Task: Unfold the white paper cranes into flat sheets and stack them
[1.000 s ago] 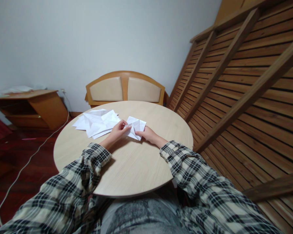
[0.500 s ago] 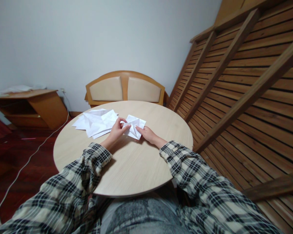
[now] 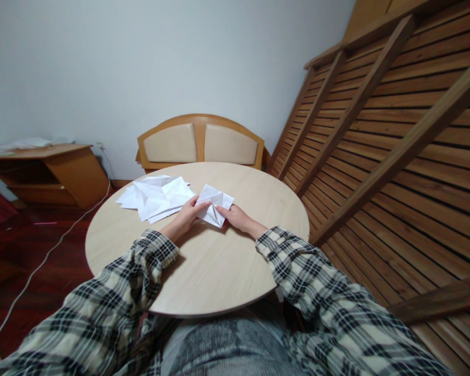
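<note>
A small folded square of white paper [image 3: 216,198] is held between both hands over the round table. My left hand [image 3: 185,215] grips its left edge, thumb on top and fingers tucked beneath. On the opposite edge, my right hand [image 3: 239,217] pinches it the same way, its thumb pressing near the middle crease. Both sets of fingers are mostly hidden under the paper. Just left of it lies a loose pile of creased white paper sheets [image 3: 156,196], close to my left hand.
The pale round table [image 3: 215,277] has a wooden headboard [image 3: 201,138] behind it. Slatted wooden panels [image 3: 376,156] lean along the right side. At the left stand a low wooden cabinet [image 3: 82,177] and a white cable [image 3: 49,253] on the dark red floor.
My left-hand fingers, earlier raised over the paper's left side, have slid beneath its edge, leaving the thumb on top. The right hand has barely moved.
</note>
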`<action>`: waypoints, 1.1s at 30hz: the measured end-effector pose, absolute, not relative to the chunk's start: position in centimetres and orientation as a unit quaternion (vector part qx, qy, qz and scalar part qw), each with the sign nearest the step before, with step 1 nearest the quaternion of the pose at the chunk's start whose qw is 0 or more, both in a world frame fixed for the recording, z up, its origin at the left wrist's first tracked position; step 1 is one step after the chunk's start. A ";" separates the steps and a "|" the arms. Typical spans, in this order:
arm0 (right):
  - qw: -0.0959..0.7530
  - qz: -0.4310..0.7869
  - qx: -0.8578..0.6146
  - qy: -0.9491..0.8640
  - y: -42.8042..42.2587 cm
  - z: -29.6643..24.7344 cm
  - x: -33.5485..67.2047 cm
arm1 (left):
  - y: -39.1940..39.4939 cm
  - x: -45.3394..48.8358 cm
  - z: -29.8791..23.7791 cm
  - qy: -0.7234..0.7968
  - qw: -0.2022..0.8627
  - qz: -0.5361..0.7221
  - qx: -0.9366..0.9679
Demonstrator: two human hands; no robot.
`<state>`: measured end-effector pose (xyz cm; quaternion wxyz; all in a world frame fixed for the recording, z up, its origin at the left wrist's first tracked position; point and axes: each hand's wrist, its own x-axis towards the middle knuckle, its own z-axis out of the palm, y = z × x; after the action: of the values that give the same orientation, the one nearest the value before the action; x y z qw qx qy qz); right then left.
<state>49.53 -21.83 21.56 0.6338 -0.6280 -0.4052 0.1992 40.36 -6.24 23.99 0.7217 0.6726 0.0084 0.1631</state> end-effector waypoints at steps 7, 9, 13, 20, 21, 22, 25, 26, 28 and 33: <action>0.612 0.211 -0.637 -0.419 -22.2 22.0 49.0 | -6.3 40.1 23.9 0.010 0.712 0.143 0.688; 0.609 0.205 -0.633 -0.433 -22.3 22.2 48.8 | -6.3 40.1 24.0 0.019 0.704 0.147 0.694; 0.607 0.199 -0.624 -0.449 -22.4 22.3 48.7 | -6.4 40.1 24.2 0.037 0.684 0.173 0.708; 0.589 0.252 -0.644 -0.417 -22.3 22.5 48.6 | -6.2 40.5 24.1 0.033 0.639 0.228 0.734; 0.580 0.255 -0.652 -0.417 -22.3 22.6 48.6 | -6.2 40.6 24.0 0.033 0.633 0.235 0.737; 0.572 0.256 -0.658 -0.417 -22.3 22.7 48.5 | -6.1 40.6 24.0 0.035 0.625 0.241 0.741; 0.565 0.251 -0.665 -0.419 -22.3 22.8 48.4 | -5.9 40.7 23.9 0.039 0.605 0.249 0.756; 0.564 0.250 -0.666 -0.419 -22.2 22.8 48.4 | -5.9 40.7 23.9 0.039 0.600 0.250 0.759; 0.561 0.248 -0.669 -0.420 -22.2 22.7 48.3 | -5.8 40.6 23.9 0.039 0.594 0.252 0.763; 0.563 0.259 -0.666 -0.415 -22.2 22.9 48.0 | -6.0 40.7 23.9 0.048 0.592 0.251 0.764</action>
<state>48.03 -22.21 22.89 0.5630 -0.6662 -0.4146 0.2593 40.70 -5.97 23.94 0.5921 0.7642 0.0479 0.2511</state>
